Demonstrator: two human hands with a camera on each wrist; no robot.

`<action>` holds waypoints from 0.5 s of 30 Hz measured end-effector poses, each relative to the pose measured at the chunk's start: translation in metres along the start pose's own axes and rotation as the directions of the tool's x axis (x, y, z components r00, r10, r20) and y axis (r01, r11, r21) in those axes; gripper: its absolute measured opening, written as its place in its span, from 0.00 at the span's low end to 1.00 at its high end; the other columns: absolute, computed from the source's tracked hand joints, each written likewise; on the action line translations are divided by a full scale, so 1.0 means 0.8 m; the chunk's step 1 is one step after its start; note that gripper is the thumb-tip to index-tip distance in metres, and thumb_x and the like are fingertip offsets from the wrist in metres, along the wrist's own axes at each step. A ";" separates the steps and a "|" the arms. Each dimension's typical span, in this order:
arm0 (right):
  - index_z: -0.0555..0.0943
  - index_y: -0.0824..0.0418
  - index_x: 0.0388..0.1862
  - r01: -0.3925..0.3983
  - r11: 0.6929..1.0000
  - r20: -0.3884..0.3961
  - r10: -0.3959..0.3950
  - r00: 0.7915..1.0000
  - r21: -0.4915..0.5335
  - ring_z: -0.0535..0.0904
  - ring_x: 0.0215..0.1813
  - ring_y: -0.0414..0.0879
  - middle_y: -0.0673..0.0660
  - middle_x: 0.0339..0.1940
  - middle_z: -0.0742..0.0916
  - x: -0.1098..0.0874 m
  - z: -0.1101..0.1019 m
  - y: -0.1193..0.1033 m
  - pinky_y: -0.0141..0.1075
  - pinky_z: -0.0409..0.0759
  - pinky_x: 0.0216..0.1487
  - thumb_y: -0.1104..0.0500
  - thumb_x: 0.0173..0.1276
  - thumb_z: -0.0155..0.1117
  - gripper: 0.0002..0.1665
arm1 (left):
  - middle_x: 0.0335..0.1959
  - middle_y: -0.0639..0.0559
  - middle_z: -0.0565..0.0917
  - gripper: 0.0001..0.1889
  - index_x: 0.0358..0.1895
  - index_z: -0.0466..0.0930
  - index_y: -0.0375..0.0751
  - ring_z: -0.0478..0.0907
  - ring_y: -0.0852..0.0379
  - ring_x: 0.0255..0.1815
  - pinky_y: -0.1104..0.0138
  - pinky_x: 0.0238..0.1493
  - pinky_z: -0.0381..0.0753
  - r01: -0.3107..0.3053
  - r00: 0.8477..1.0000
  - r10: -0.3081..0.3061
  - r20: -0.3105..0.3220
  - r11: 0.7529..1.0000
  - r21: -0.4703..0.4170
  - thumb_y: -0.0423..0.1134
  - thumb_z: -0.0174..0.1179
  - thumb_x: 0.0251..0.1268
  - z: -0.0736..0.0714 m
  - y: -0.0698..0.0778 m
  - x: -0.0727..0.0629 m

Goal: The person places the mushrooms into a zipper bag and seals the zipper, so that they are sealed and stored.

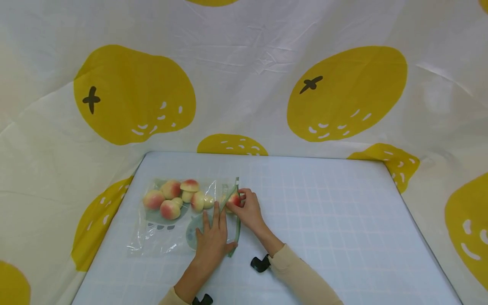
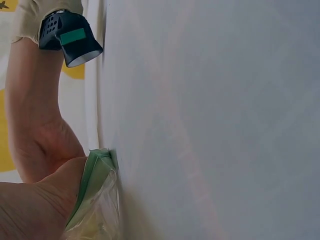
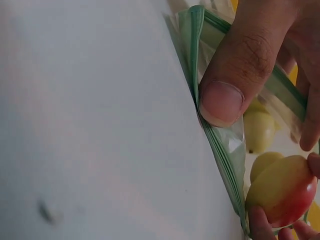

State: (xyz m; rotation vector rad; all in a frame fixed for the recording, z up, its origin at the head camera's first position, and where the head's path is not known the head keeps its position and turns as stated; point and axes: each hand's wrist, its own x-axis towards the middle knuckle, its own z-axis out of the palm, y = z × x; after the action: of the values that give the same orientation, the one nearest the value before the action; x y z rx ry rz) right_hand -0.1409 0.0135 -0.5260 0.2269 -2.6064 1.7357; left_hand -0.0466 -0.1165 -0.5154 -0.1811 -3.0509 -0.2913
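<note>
A clear zip bag [image 1: 160, 245] with a green zip edge and green printed shapes lies flat, its mouth to the right. Inside it are several red-and-cream toy mushrooms [image 1: 171, 209]. My left hand [image 1: 212, 240] rests on the bag near the mouth with fingers straight. In the right wrist view its thumb [image 3: 225, 95] presses the lower green edge [image 3: 225, 165] while the upper edge stands raised. My right hand [image 1: 249, 210] pinches another toy mushroom [image 3: 282, 192] at the mouth. In the left wrist view the zip edge [image 2: 87, 185] is beside the left hand.
A pale, faintly checked cloth covers the table [image 1: 324, 220]. Behind and at the sides hangs a white curtain [image 1: 240, 84] with large yellow fruit prints. Black wrist cameras [image 1: 260, 263] sit at both wrists, close to the tabletop.
</note>
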 end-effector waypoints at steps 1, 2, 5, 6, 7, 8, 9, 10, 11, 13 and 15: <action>0.74 0.68 0.57 0.003 1.000 -0.001 -0.003 1.000 0.002 0.76 0.34 0.46 0.62 0.40 0.78 0.000 0.001 0.000 0.32 0.76 0.33 0.56 0.59 0.76 0.32 | 0.80 0.36 0.50 0.63 0.76 0.56 0.32 0.56 0.23 0.71 0.29 0.46 0.72 0.000 1.000 0.000 0.001 1.000 -0.001 0.60 0.80 0.39 0.000 0.000 0.000; 0.74 0.68 0.57 0.007 1.000 -0.002 -0.007 1.000 0.007 0.75 0.33 0.45 0.62 0.39 0.77 0.001 0.002 0.000 0.32 0.75 0.33 0.57 0.60 0.76 0.31 | 0.80 0.36 0.50 0.63 0.76 0.56 0.32 0.56 0.23 0.71 0.28 0.46 0.72 0.000 1.000 0.000 0.003 1.000 -0.001 0.60 0.80 0.39 0.000 0.000 0.000; 0.73 0.68 0.57 0.014 0.999 0.003 -0.014 1.000 0.035 0.75 0.32 0.42 0.61 0.37 0.78 0.001 0.005 0.002 0.31 0.76 0.32 0.57 0.62 0.74 0.30 | 0.79 0.35 0.51 0.63 0.76 0.57 0.32 0.56 0.23 0.71 0.28 0.45 0.73 -0.004 1.000 0.004 -0.001 1.000 -0.001 0.60 0.81 0.39 -0.001 0.000 -0.001; 0.73 0.68 0.57 0.014 0.999 0.007 -0.014 1.000 0.046 0.75 0.32 0.42 0.60 0.36 0.78 0.000 0.006 0.003 0.31 0.76 0.32 0.57 0.63 0.73 0.29 | 0.79 0.36 0.51 0.63 0.76 0.57 0.32 0.56 0.22 0.71 0.28 0.45 0.73 -0.005 1.000 0.005 -0.002 1.000 -0.001 0.60 0.81 0.39 -0.002 0.001 -0.001; 0.73 0.68 0.57 0.013 0.998 0.014 -0.014 1.000 0.056 0.76 0.33 0.42 0.60 0.36 0.79 0.000 0.007 0.004 0.31 0.77 0.31 0.56 0.64 0.73 0.28 | 0.79 0.36 0.51 0.62 0.76 0.58 0.32 0.57 0.22 0.71 0.29 0.45 0.73 -0.006 1.000 0.006 -0.003 1.000 0.001 0.60 0.81 0.39 -0.002 0.001 -0.001; 0.73 0.68 0.57 0.013 0.997 0.022 -0.014 1.000 0.070 0.77 0.32 0.42 0.60 0.36 0.79 0.000 0.008 0.004 0.32 0.77 0.31 0.56 0.65 0.72 0.28 | 0.79 0.36 0.52 0.62 0.75 0.58 0.32 0.57 0.22 0.71 0.28 0.45 0.73 -0.009 1.000 0.009 -0.008 1.000 -0.001 0.60 0.81 0.39 -0.002 0.001 -0.002; 0.73 0.67 0.58 0.007 0.997 0.029 -0.009 1.000 0.082 0.78 0.33 0.42 0.59 0.36 0.80 -0.001 0.008 0.005 0.32 0.78 0.31 0.56 0.66 0.71 0.27 | 0.79 0.36 0.52 0.62 0.75 0.59 0.32 0.57 0.22 0.71 0.28 0.45 0.73 -0.011 1.000 0.011 -0.012 1.000 -0.001 0.60 0.81 0.39 -0.002 0.001 -0.002; 0.72 0.67 0.58 0.003 0.996 0.036 -0.006 0.999 0.094 0.78 0.33 0.43 0.59 0.37 0.81 -0.001 0.009 0.005 0.32 0.78 0.31 0.56 0.68 0.70 0.27 | 0.79 0.36 0.52 0.62 0.75 0.59 0.32 0.57 0.22 0.70 0.29 0.45 0.73 -0.012 1.000 0.012 -0.015 1.000 0.000 0.60 0.81 0.38 -0.002 0.001 -0.002; 0.72 0.66 0.59 0.000 0.994 0.041 -0.004 0.999 0.108 0.79 0.34 0.44 0.59 0.38 0.82 -0.002 0.009 0.005 0.33 0.79 0.32 0.56 0.68 0.70 0.27 | 0.79 0.36 0.51 0.62 0.75 0.59 0.32 0.57 0.22 0.70 0.29 0.45 0.73 -0.012 1.000 0.012 -0.018 1.000 0.002 0.60 0.81 0.38 -0.002 0.001 -0.002; 0.72 0.65 0.60 -0.008 0.990 0.050 0.001 0.999 0.138 0.81 0.36 0.45 0.60 0.41 0.84 -0.002 0.011 0.005 0.33 0.79 0.33 0.56 0.69 0.69 0.26 | 0.80 0.36 0.50 0.63 0.76 0.58 0.33 0.58 0.22 0.70 0.29 0.44 0.74 -0.013 1.000 0.013 -0.024 1.000 0.003 0.60 0.81 0.38 -0.001 0.001 -0.001; 0.71 0.65 0.61 -0.023 0.983 0.058 0.013 0.998 0.183 0.83 0.39 0.47 0.61 0.45 0.86 -0.002 0.012 0.006 0.33 0.81 0.37 0.58 0.70 0.68 0.25 | 0.80 0.37 0.50 0.64 0.77 0.57 0.33 0.58 0.22 0.70 0.29 0.44 0.74 -0.012 0.999 0.012 -0.031 1.000 0.002 0.61 0.81 0.37 -0.001 0.000 -0.001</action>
State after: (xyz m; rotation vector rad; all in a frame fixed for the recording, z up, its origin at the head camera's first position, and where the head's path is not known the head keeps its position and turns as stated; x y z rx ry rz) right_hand -0.1391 0.0063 -0.5342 0.2581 -2.4924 2.0069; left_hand -0.0457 -0.1165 -0.5143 -0.1934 -3.0177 -0.2872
